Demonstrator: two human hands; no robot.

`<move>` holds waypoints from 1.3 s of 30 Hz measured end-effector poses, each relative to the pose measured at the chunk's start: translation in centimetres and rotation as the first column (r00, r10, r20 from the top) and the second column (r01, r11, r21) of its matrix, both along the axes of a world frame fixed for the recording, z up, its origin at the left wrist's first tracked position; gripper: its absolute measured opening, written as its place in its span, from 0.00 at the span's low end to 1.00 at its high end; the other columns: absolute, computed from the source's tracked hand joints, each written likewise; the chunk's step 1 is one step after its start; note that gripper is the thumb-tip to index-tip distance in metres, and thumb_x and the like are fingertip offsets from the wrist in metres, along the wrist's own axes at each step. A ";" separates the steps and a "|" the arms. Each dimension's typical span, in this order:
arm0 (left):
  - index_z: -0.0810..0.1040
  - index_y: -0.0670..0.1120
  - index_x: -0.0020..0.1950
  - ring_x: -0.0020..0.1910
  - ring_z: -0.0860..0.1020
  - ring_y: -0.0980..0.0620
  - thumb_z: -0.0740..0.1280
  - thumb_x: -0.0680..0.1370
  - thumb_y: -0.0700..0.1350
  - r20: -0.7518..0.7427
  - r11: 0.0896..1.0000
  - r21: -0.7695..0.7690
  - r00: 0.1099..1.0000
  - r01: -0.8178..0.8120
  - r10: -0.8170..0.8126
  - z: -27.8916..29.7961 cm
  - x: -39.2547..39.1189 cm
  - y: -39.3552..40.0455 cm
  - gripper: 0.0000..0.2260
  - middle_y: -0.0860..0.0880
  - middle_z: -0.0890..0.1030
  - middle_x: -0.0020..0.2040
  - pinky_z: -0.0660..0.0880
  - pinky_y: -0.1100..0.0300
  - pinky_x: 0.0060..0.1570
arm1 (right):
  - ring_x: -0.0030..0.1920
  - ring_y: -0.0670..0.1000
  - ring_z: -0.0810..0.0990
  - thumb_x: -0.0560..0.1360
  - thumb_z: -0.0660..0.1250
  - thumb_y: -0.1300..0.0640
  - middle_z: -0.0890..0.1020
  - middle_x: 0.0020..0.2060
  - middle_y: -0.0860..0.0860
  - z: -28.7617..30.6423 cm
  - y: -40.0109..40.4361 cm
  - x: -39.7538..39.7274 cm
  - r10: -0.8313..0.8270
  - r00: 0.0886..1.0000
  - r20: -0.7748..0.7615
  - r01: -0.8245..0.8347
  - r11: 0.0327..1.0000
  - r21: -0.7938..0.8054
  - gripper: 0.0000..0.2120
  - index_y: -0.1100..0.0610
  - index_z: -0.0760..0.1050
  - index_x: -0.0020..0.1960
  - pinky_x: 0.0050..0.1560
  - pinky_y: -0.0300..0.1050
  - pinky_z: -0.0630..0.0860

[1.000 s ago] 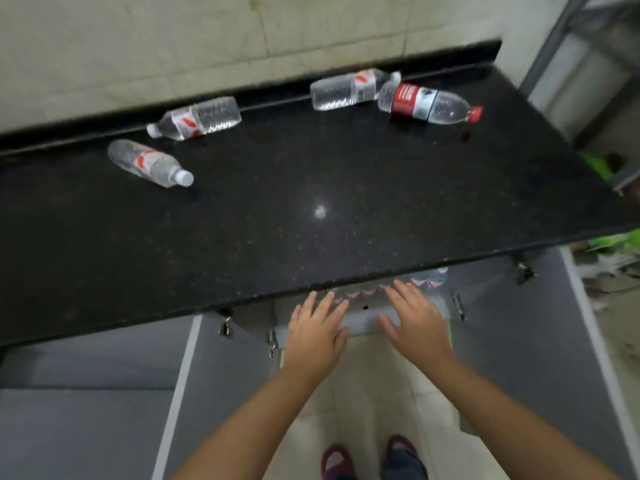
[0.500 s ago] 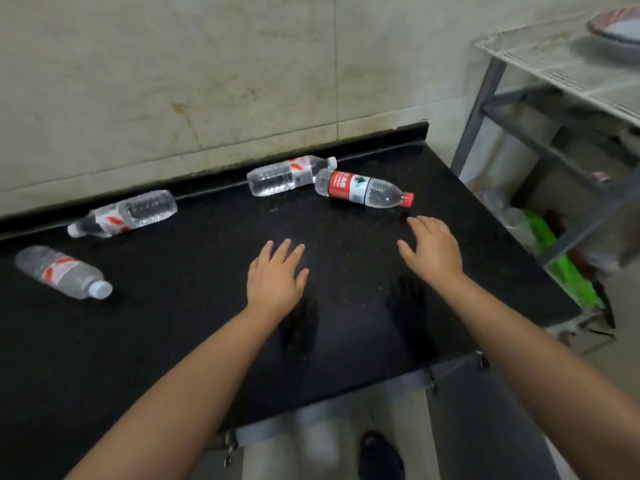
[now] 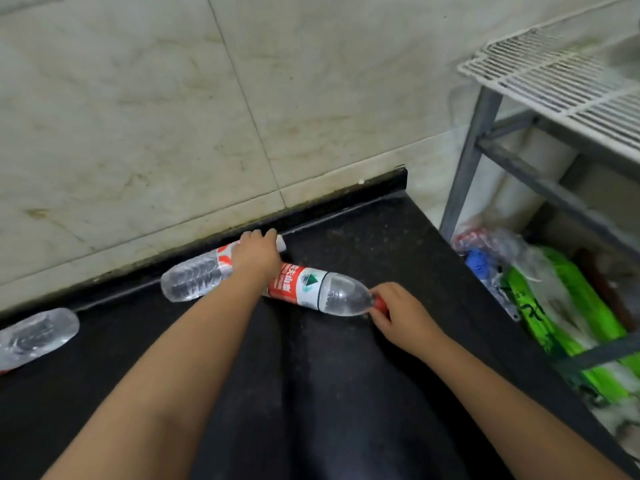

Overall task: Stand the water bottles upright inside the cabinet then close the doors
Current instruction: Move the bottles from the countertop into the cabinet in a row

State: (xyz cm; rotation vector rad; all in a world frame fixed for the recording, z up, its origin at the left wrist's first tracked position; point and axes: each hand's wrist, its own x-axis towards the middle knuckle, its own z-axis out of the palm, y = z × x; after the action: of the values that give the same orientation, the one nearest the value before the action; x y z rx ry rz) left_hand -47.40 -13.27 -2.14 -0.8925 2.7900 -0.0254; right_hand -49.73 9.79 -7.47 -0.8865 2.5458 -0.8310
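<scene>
**Both hands on two lying bottles at the back of the tabletop**

Two clear plastic water bottles lie on their sides at the rear of the black, speckled tabletop, close to the pale tiled wall. The red-labelled bottle has a red and white wrapper with a green triangle mark, a ribbed clear shoulder and a red cap pointing right. The right hand has its grip clenched on that cap end, fingers curled round the neck. Just behind it lies the white-capped bottle, clear and ribbed, with a white and red-orange label; its cap points right, against the dark backsplash. The left hand lies over its upper half, fingers curled over the top near the cap, grasping it. The two bottles lie just beside each other under the left wrist. A third clear bottle lies on its side at the far left edge, well apart. To the right stands a grey metal rack with a white wire shelf, and green packages below.
</scene>
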 end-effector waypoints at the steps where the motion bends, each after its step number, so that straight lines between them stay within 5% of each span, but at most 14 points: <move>1: 0.63 0.46 0.73 0.70 0.65 0.41 0.60 0.79 0.44 0.057 1.000 -0.011 0.998 0.008 -0.008 0.0 -0.8 -0.2 0.22 0.42 0.69 0.70 0.66 0.47 0.67 | 0.52 0.53 0.76 0.77 0.62 0.60 0.78 0.53 0.56 -0.2 0.0 -0.2 0.012 1.000 0.018 -0.012 1.000 -0.002 0.09 0.62 0.73 0.56 0.52 0.42 0.71; 5: 0.57 0.50 0.76 0.74 0.60 0.42 0.59 0.80 0.47 0.232 0.996 -0.052 0.971 0.071 -0.057 -0.4 -2.9 -0.8 0.25 0.44 0.65 0.74 0.59 0.45 0.71 | 0.43 0.48 0.72 0.76 0.63 0.59 0.75 0.44 0.52 -0.4 -0.3 -0.5 -0.005 0.996 0.088 0.009 0.999 -0.049 0.08 0.61 0.72 0.54 0.43 0.38 0.67; 9: 0.65 0.51 0.73 0.73 0.60 0.41 0.58 0.80 0.47 0.277 0.997 -0.041 0.959 0.063 -0.049 -1.2 -3.8 -1.0 0.20 0.42 0.68 0.72 0.61 0.46 0.71 | 0.36 0.41 0.69 0.74 0.66 0.59 0.69 0.36 0.42 -0.7 -0.2 -0.1 -0.064 0.985 0.159 0.085 0.989 -0.125 0.06 0.53 0.70 0.47 0.35 0.28 0.65; 15: 0.68 0.45 0.69 0.67 0.66 0.39 0.61 0.79 0.41 0.194 0.986 -0.089 0.973 0.142 -0.123 0.1 -0.4 1.0 0.18 0.39 0.71 0.65 0.71 0.49 0.62 | 0.39 0.34 0.72 0.68 0.73 0.61 0.69 0.38 0.40 -0.3 1.5 3.1 -0.046 0.983 0.176 0.088 0.967 -0.241 0.20 0.42 0.64 0.36 0.43 0.18 0.66; 18: 0.71 0.42 0.66 0.64 0.69 0.38 0.63 0.78 0.41 0.146 0.982 -0.134 0.983 0.131 -0.111 2.0 3.5 1.7 0.16 0.38 0.69 0.64 0.72 0.47 0.61 | 0.43 0.30 0.73 0.64 0.75 0.62 0.71 0.39 0.44 1.4 1.8 5.1 -0.077 0.990 0.117 0.115 0.923 -0.367 0.09 0.57 0.78 0.42 0.47 0.16 0.65; 20: 0.73 0.41 0.64 0.62 0.71 0.37 0.64 0.78 0.42 0.122 0.985 -0.140 0.989 0.104 -0.087 3.4 6.8 2.2 0.15 0.38 0.68 0.63 0.73 0.47 0.59 | 0.41 0.37 0.74 0.65 0.76 0.66 0.71 0.40 0.47 3.4 1.3 6.9 -0.124 0.991 0.059 0.137 0.894 -0.427 0.10 0.67 0.79 0.45 0.47 0.15 0.64; 23: 0.72 0.41 0.63 0.61 0.73 0.37 0.62 0.78 0.41 0.049 0.987 -0.142 0.996 0.076 -0.069 5.4 12.7 3.0 0.14 0.37 0.69 0.63 0.74 0.49 0.56 | 0.43 0.50 0.74 0.66 0.74 0.66 0.71 0.44 0.52 6.9 0.1 10.0 -0.176 0.979 -0.106 0.108 0.880 -0.462 0.11 0.68 0.80 0.47 0.49 0.16 0.64; 26: 0.72 0.41 0.62 0.57 0.74 0.35 0.62 0.79 0.42 -0.110 0.998 -0.055 0.994 -0.005 -0.001 7.9 20.5 2.9 0.12 0.36 0.70 0.60 0.74 0.48 0.54 | 0.48 0.59 0.78 0.69 0.71 0.63 0.75 0.45 0.59 10.2 -0.4 15.2 -0.079 0.944 -0.319 -0.039 0.937 -0.347 0.11 0.66 0.80 0.50 0.50 0.40 0.74; 28: 0.72 0.41 0.62 0.55 0.75 0.35 0.66 0.77 0.44 -0.170 0.999 0.035 0.985 -0.035 0.041 9.4 26.3 3.4 0.15 0.36 0.71 0.60 0.74 0.49 0.55 | 0.52 0.60 0.77 0.71 0.70 0.60 0.77 0.50 0.62 11.9 0.2 19.5 -0.006 0.910 -0.415 -0.088 0.975 -0.206 0.12 0.64 0.80 0.53 0.50 0.47 0.74; 35: 0.73 0.42 0.52 0.54 0.75 0.41 0.68 0.74 0.48 -0.286 0.979 0.164 0.956 0.117 -0.067 11.6 43.1 10.4 0.12 0.43 0.71 0.47 0.71 0.54 0.49 | 0.56 0.56 0.75 0.72 0.70 0.56 0.76 0.51 0.57 17.0 4.7 32.4 0.116 0.946 -0.302 -0.095 0.992 0.084 0.13 0.59 0.78 0.55 0.56 0.43 0.70; 39: 0.74 0.40 0.52 0.54 0.75 0.42 0.66 0.76 0.49 -0.278 0.971 0.186 0.956 0.152 -0.097 12.3 48.4 14.4 0.13 0.45 0.71 0.47 0.71 0.54 0.49 | 0.42 0.51 0.76 0.71 0.70 0.63 0.73 0.36 0.47 18.5 7.5 38.2 0.174 0.984 -0.042 -0.171 0.983 0.070 0.05 0.56 0.77 0.45 0.39 0.42 0.77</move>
State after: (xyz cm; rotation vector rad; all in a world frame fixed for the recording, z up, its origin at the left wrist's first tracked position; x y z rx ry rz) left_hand 1.04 1.16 10.13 -0.7135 3.0202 0.3854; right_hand -11.55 17.30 11.00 -1.0998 2.4776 -0.6775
